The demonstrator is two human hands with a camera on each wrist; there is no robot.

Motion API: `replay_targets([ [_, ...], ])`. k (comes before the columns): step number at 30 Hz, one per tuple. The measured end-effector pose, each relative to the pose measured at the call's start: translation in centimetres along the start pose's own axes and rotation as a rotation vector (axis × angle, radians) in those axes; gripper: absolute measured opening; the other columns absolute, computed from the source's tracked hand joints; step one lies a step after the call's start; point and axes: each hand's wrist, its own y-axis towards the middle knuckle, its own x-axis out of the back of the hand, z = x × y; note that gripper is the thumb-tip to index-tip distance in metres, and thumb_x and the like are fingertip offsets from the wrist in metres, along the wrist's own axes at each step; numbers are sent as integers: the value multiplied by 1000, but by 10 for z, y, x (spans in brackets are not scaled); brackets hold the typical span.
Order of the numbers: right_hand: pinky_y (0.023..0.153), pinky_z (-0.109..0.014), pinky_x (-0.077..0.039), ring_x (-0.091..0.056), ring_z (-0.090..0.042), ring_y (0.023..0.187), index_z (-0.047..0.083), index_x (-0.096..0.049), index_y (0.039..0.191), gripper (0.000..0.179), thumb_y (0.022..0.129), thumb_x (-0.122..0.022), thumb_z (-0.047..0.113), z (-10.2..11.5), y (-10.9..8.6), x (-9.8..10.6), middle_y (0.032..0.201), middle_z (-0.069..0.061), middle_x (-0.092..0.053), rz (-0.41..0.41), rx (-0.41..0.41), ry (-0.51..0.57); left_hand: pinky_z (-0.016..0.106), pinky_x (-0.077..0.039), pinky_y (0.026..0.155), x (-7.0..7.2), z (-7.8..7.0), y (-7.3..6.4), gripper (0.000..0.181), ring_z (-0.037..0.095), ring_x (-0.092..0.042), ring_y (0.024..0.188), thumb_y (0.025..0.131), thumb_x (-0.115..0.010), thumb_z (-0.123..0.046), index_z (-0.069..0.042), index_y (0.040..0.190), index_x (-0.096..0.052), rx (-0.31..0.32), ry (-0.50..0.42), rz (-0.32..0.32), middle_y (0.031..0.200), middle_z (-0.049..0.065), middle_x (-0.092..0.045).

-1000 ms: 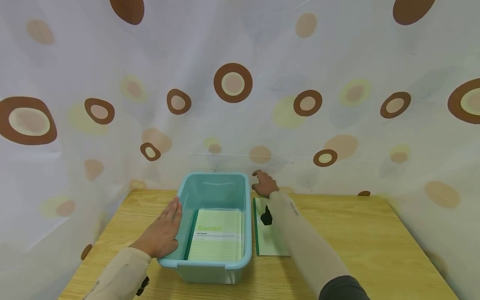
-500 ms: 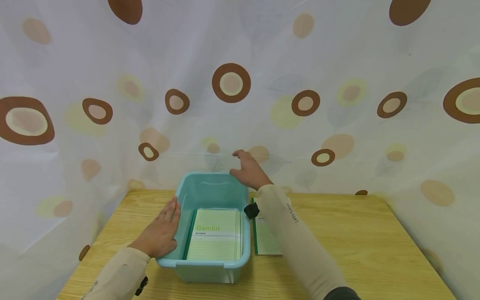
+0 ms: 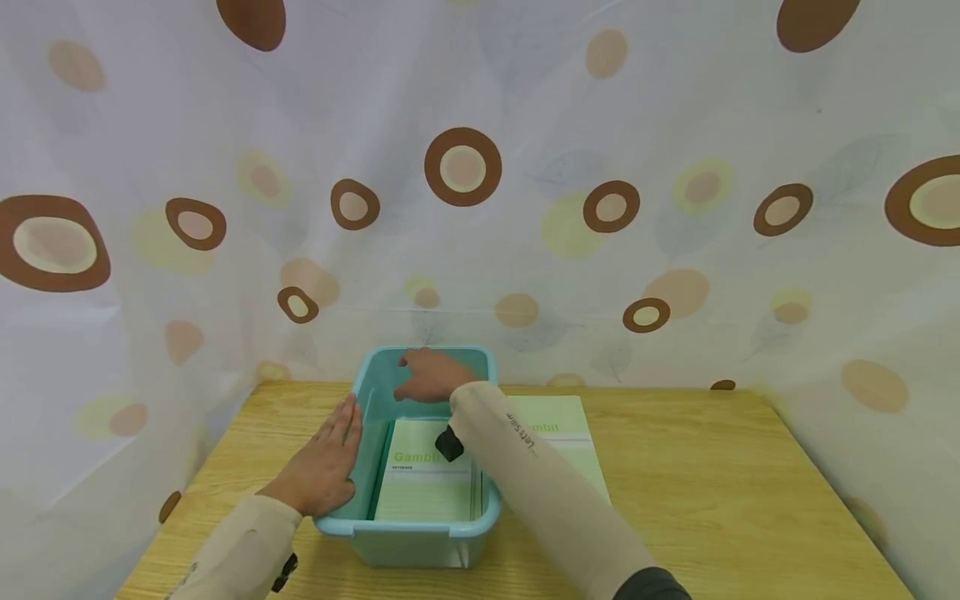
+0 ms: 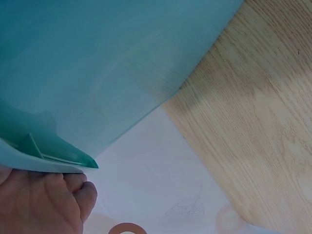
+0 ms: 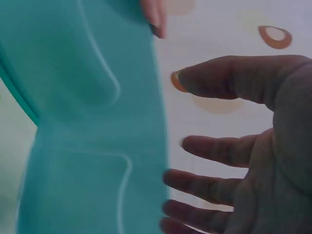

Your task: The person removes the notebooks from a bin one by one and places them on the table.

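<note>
A light blue plastic bin (image 3: 416, 548) stands on the table. Inside it lies a pale green notebook (image 3: 423, 492) marked "Gambit"; page edges at its right suggest more than one. My left hand (image 3: 318, 467) rests along the bin's left rim with fingers straight; in the left wrist view that hand (image 4: 41, 202) lies against the outside of the rim. Over the bin's far end is my right hand (image 3: 431, 377), holding nothing. The right wrist view shows its fingers (image 5: 209, 187) spread beside the bin wall (image 5: 97, 131).
Right of the bin, another "Gambit" notebook (image 3: 562, 408) lies on the wooden table (image 3: 712, 483), partly covered by my right sleeve (image 3: 547, 475). A patterned white curtain (image 3: 525, 250) hangs behind and at both sides of the table.
My right hand has moved left, from beyond the notebook on the table, over the bin's right rim to the bin's far end. My left hand has stayed on the left rim.
</note>
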Motion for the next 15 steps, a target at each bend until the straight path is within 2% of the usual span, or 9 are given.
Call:
replay_targets([
  [7,112,-49,-27,-31,-32,139,19,-38,148,67,89,-61,40,2,19,-26,152,-8,-36,-7,-106,-68,57,-22,111,-1,0,1,79,51,-13,140,72,-50,-2,23,141,-20,-10,12,-10,151,39,-11],
  [11,109,-44,-33,-37,-30,137,15,-34,151,74,87,-63,39,-3,28,-43,151,-8,-39,26,-153,-48,58,-21,111,0,0,0,79,51,-13,140,72,-50,-2,23,141,-20,-10,4,-4,151,39,-11],
  [15,103,-39,-40,-48,-27,127,8,-40,146,72,84,-67,35,-6,30,-55,142,-9,-49,57,-173,-21,58,-22,111,1,0,-1,78,51,-13,140,72,-49,-2,23,141,-21,-14,-1,-7,150,39,-12],
])
